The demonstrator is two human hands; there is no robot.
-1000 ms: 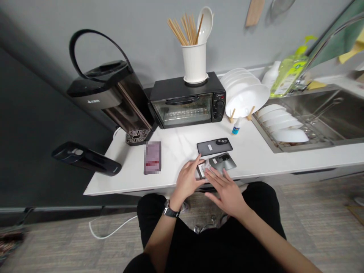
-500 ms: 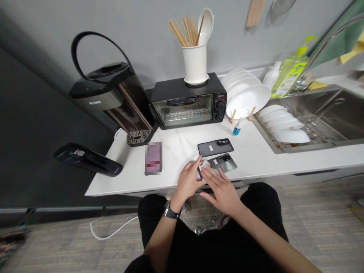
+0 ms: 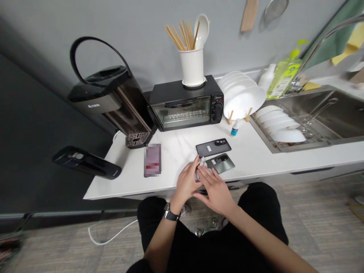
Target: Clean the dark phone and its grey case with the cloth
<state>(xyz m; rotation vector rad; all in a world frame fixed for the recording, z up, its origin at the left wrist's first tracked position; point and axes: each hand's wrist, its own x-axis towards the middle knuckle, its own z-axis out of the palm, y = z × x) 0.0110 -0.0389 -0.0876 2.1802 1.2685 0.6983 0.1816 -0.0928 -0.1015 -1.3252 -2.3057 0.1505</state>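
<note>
A grey phone (image 3: 227,165) lies on the white counter (image 3: 170,151) near its front edge. My right hand (image 3: 217,191) presses a crumpled white tissue (image 3: 202,162) at the phone's left end, fingers together over it. Against that same end rests my left hand (image 3: 187,182), with a watch on its wrist; its fingertips touch the tissue's edge, and what they grip is partly hidden. Just behind is a dark phone case (image 3: 212,148). A small bottle with a blue label (image 3: 234,129) stands farther back. To the left lies a pixelated phone (image 3: 152,161).
At the back are a water dispenser (image 3: 113,98), a toaster oven (image 3: 184,110) with a utensil holder (image 3: 192,66) on top, and racked plates (image 3: 244,100). A black flask (image 3: 88,162) is at the left, a sink (image 3: 330,113) at the right.
My right hand has slid slightly left over the tissue, closer to my left hand. The whole view has shifted a little.
</note>
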